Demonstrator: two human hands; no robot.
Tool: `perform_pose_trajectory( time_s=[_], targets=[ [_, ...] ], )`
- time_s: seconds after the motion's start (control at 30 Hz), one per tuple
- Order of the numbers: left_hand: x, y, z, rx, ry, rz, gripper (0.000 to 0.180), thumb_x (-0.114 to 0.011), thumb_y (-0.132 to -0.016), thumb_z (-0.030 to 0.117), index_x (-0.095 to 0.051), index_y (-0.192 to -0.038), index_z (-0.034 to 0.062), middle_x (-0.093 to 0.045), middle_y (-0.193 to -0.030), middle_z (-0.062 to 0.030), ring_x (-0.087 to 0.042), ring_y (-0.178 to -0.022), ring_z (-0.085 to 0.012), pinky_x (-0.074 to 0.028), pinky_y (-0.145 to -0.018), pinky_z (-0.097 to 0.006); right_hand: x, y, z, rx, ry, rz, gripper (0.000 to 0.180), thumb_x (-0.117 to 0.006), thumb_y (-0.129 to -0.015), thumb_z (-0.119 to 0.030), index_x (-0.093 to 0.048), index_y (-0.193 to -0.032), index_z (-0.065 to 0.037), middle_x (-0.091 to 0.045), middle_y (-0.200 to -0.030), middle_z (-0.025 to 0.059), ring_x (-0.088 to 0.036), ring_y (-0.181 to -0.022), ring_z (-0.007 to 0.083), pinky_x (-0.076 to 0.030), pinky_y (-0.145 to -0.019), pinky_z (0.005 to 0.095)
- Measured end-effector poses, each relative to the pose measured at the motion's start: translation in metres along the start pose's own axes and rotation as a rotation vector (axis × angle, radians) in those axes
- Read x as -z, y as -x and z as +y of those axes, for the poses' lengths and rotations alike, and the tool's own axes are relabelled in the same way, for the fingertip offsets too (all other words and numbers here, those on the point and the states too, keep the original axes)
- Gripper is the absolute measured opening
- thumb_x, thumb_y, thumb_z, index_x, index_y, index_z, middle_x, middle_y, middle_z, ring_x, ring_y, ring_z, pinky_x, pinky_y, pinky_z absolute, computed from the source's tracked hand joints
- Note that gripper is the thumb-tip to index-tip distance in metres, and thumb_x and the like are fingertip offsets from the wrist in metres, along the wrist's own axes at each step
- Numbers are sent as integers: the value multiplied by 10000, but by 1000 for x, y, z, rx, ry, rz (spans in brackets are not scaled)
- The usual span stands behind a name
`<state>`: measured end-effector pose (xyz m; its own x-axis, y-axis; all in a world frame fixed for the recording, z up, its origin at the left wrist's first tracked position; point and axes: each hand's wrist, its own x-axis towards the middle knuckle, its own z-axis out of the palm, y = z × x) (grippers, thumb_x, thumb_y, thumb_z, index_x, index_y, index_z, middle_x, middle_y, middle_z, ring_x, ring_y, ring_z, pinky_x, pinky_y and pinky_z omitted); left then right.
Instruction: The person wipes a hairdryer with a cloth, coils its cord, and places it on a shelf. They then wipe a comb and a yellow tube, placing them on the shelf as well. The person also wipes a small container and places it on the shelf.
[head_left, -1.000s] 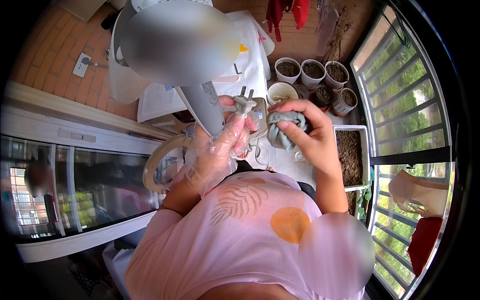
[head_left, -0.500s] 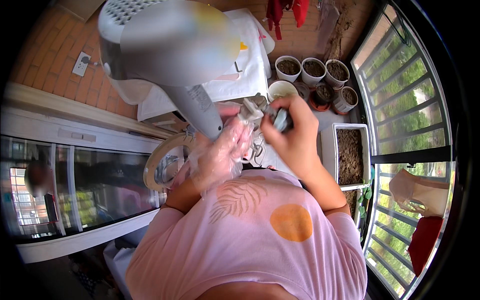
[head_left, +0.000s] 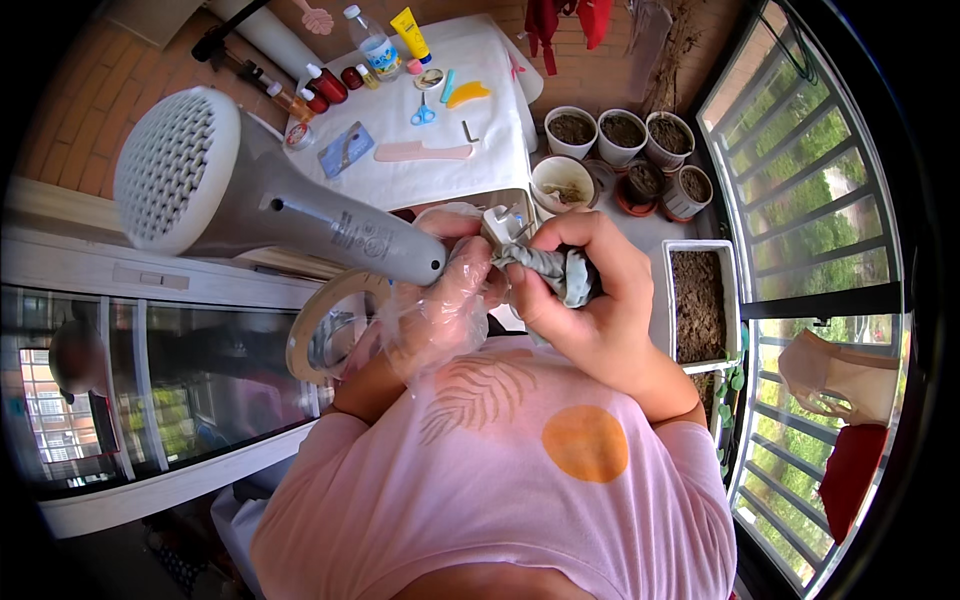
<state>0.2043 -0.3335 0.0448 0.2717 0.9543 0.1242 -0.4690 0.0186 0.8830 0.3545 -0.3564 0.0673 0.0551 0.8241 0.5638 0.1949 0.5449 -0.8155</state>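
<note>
My left hand (head_left: 445, 290), in a thin clear plastic glove, is closed round a white plug-like piece (head_left: 500, 228) with a thin metal part on it. Against its fingers lies the handle end of a grey device shaped like a hair dryer (head_left: 300, 220), with a white perforated round head tilted up to the left. My right hand (head_left: 600, 285), bare, pinches a twisted grey-green cloth-like strip (head_left: 540, 262) against the white piece. A pale blue bunched end (head_left: 578, 285) of the strip sticks out under the right fingers. How the device is supported is partly hidden.
A white-covered table (head_left: 440, 180) ahead carries a pink comb (head_left: 425, 151), blue scissors (head_left: 423, 112), a water bottle (head_left: 372, 45) and several small bottles. Soil-filled pots (head_left: 622, 140) and a long planter (head_left: 700, 305) stand right. A round wooden-rimmed frame (head_left: 310, 310) is at left.
The grey device has swung down and to the left, uncovering the table items. Both hands stay close together, and the grey strip now shows more clearly against the white piece.
</note>
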Motion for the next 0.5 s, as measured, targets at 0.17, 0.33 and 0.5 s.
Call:
perform_pose_trajectory(
  time_s=[0.17,0.33,0.5],
  targets=[
    [11,-3,2,55,113,-200,243,-555,-887,206,-439,-1059,80,-526,-792,-83,-448,-597,-109,-392,-524,-244,-3,-2,20,-285,17,34,166,-610,-741,-44,-527,-875,9,-579,-742,33,-517,-704,48,-438,-591,223],
    [7,-8,6,-77,163,-322,238,-582,-876,244,-512,-1013,62,-527,-759,-50,-441,-599,-93,-371,-519,-240,17,-8,24,-408,-527,-101,175,-632,-781,-48,-547,-932,-22,-564,-828,-7,-504,-776,45,-408,-695,196],
    [4,-1,12,-25,97,-267,238,-579,-879,238,-511,-1032,69,-544,-786,-57,-459,-644,-92,-379,-552,-237,34,-22,1,-422,-492,-362,173,-656,-735,-53,-561,-874,-13,-563,-835,19,-519,-786,76,-405,-718,211]
  ],
)
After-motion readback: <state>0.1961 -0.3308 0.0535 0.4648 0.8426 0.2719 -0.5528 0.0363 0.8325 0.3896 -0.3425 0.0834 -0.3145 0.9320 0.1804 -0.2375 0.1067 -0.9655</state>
